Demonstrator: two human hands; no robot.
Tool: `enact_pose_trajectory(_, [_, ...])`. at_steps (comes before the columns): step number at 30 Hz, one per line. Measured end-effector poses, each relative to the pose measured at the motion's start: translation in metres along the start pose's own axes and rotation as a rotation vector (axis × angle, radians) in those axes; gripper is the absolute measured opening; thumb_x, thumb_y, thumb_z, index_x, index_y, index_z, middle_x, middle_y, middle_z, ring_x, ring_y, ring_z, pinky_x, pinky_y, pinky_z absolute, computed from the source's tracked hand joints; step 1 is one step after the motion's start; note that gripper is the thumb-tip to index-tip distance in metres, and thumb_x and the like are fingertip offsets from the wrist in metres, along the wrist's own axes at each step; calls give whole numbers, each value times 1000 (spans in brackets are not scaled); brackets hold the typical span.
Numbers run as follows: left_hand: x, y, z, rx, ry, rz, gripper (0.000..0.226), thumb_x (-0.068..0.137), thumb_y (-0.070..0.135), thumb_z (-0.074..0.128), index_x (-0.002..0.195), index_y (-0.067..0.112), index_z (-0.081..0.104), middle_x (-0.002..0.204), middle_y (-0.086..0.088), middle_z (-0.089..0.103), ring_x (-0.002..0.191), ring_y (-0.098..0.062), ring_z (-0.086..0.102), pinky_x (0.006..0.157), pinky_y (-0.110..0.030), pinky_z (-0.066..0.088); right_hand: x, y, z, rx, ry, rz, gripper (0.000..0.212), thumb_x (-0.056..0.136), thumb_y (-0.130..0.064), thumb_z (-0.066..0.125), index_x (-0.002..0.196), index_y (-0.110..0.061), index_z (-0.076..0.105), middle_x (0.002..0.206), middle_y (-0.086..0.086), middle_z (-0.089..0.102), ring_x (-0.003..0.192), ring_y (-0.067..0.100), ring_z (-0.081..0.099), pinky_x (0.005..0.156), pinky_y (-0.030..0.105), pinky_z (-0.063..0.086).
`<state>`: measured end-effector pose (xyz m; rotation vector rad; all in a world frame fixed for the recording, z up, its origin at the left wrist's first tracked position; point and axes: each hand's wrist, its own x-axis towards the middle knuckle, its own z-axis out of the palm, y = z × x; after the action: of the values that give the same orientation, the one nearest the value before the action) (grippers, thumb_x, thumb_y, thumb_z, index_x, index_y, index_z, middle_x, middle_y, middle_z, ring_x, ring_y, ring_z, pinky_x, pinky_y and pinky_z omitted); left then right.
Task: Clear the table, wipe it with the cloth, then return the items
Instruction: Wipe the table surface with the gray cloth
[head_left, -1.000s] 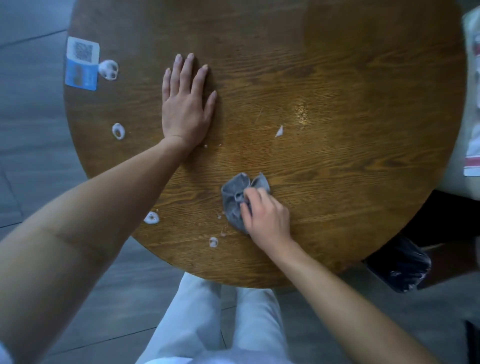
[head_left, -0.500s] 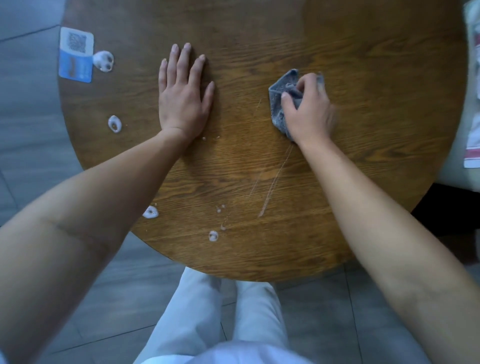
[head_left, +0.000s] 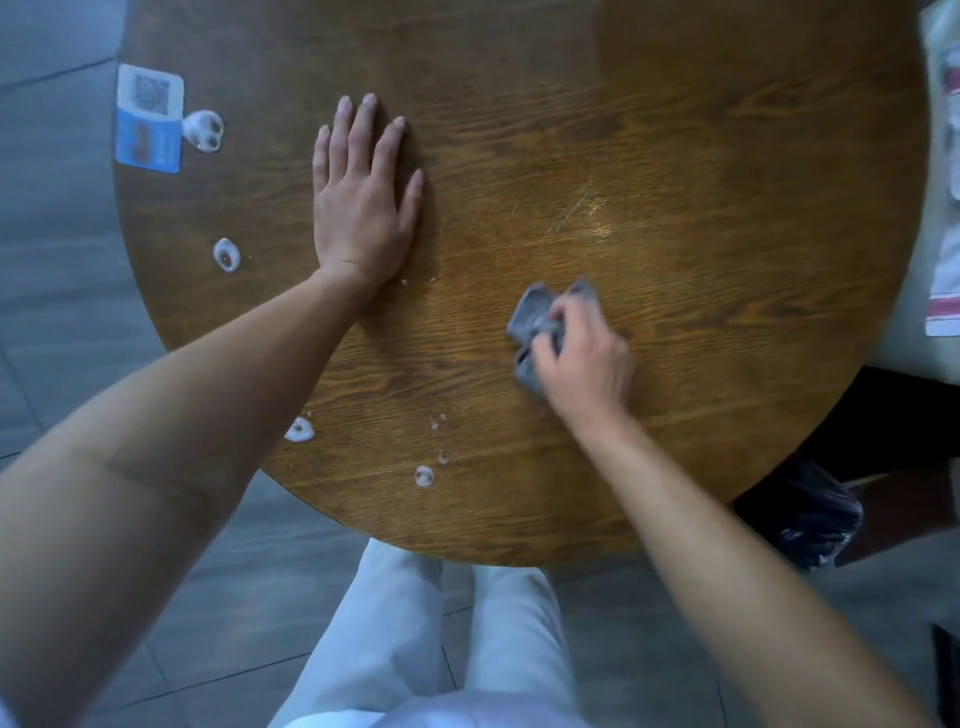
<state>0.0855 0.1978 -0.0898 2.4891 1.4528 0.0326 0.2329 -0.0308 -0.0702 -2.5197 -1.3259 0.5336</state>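
A round wooden table (head_left: 701, 130) fills the view. My right hand (head_left: 587, 358) is shut on a crumpled grey cloth (head_left: 532, 322) and presses it on the tabletop right of centre. My left hand (head_left: 361, 202) lies flat on the wood with its fingers spread, holding nothing. Several white foam blobs sit on the left and near side: one (head_left: 203, 130) by a sticker, one (head_left: 226, 254) at the left rim, one (head_left: 298, 430) beside my left forearm, a small one (head_left: 424, 475) near the front edge. A faint wet streak (head_left: 576, 208) shines at the centre.
A blue and white QR sticker (head_left: 149, 118) is stuck at the table's far left edge. Folded papers or cloth (head_left: 943, 280) lie on a pale surface at the right. A black plastic bag (head_left: 810, 519) hangs below the right rim. Grey floor tiles surround the table.
My right hand has dragged the cloth from the far centre back toward me, after sweeping it away from the near edge before that. The left hand has stayed flat in place.
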Motion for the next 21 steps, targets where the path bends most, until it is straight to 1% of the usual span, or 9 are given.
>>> enact_pose_trajectory(3, [0, 0, -1, -3, -2, -3, 59, 107, 52, 29, 158, 22, 36, 172, -7, 17, 160, -28, 8, 130, -43, 3, 66, 15, -20, -10, 89, 125, 19, 92, -28, 57, 107, -16, 57, 108, 7, 64, 87, 32, 65, 72, 33, 43])
enact_pose_trajectory(5, [0, 0, 0, 1, -2, -1, 59, 107, 52, 29, 158, 22, 35, 172, -7, 17, 160, -28, 8, 130, -43, 3, 62, 13, -16, 11, 81, 146, 18, 90, -29, 55, 104, -18, 55, 107, 6, 64, 84, 31, 66, 70, 36, 49])
enact_pose_trajectory(7, [0, -1, -1, 1, 0, -2, 59, 107, 51, 29, 158, 22, 36, 172, -7, 17, 160, -28, 8, 130, -43, 3, 14, 0, 2, 3, 43, 103, 20, 85, -31, 56, 101, -19, 59, 107, 8, 66, 75, 35, 66, 62, 34, 45])
enact_pose_trajectory(9, [0, -1, 0, -4, 3, 3, 59, 108, 51, 30, 158, 22, 36, 172, -7, 17, 160, -28, 8, 130, -43, 3, -55, -20, 19, 19, -69, 8, 24, 82, -32, 56, 100, -19, 63, 102, 9, 66, 69, 34, 66, 55, 33, 47])
enact_pose_trajectory(11, [0, -1, -1, -8, 3, 2, 59, 108, 51, 30, 158, 22, 36, 172, -7, 17, 160, -28, 8, 130, -43, 3, -110, -35, 28, 35, -205, -70, 26, 80, -32, 53, 101, -20, 63, 93, 5, 63, 68, 29, 67, 53, 32, 49])
enact_pose_trajectory(13, [0, -1, -1, -10, 1, 0, 58, 108, 51, 31, 158, 22, 36, 172, -7, 17, 160, -28, 8, 130, -43, 3, -131, -36, 30, 65, -276, -86, 24, 80, -32, 53, 100, -21, 63, 89, 1, 60, 70, 26, 67, 53, 31, 49])
enact_pose_trajectory(15, [-1, 1, -1, -11, 3, 1, 58, 107, 50, 31, 157, 21, 38, 172, -7, 18, 160, -28, 9, 130, -43, 3, -119, -24, 24, 77, -238, -50, 22, 80, -33, 55, 97, -22, 63, 88, 1, 62, 68, 27, 66, 53, 31, 48])
enact_pose_trajectory(17, [0, 1, -2, -10, 8, 0, 58, 107, 50, 32, 157, 20, 38, 172, -7, 19, 160, -28, 10, 130, -43, 3, -85, -5, 13, 38, -131, 5, 19, 82, -32, 57, 97, -21, 63, 90, 3, 64, 68, 29, 65, 55, 31, 43])
enact_pose_trajectory(21, [-1, 2, -1, -12, 14, 1, 58, 107, 50, 32, 157, 21, 38, 172, -7, 19, 160, -28, 10, 130, -42, 3, 1, 35, -18, 46, 108, 252, 18, 86, -23, 63, 102, -16, 60, 101, 5, 64, 84, 29, 63, 69, 29, 30])
